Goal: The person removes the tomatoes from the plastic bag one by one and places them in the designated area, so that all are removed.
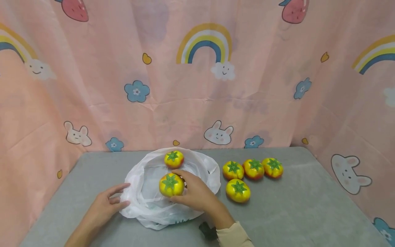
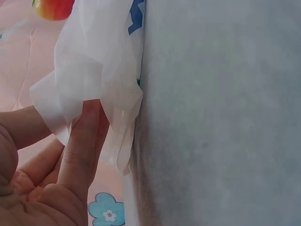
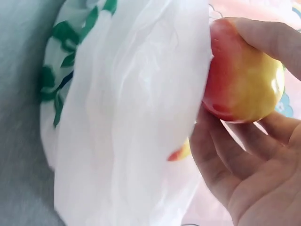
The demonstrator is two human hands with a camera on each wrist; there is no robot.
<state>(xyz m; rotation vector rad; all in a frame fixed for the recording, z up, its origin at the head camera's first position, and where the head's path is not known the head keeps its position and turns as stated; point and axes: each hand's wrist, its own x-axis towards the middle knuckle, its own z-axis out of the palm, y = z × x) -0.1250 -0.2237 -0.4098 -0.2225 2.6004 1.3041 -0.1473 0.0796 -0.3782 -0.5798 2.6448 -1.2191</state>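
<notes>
A white plastic bag (image 1: 135,202) with green print lies on the table, its mouth spread wide and facing up. My left hand (image 1: 106,204) is at the bag's left edge, and its fingers pinch the thin plastic (image 2: 84,70). Over the opening, my right hand (image 1: 197,192) grips a yellow-and-red tomato (image 1: 169,185) with a green star-shaped top. Thumb and fingers sit on opposite sides of this tomato (image 3: 244,75) in the right wrist view. Another tomato (image 1: 174,159) shows inside the bag's far part.
Several similar tomatoes (image 1: 238,191) stand close together on the grey table (image 1: 308,206), right of the bag. A pink curtain (image 1: 262,113) with printed rainbows and rabbits hangs behind the table and along its sides. A dark object (image 1: 208,230) is by the right wrist.
</notes>
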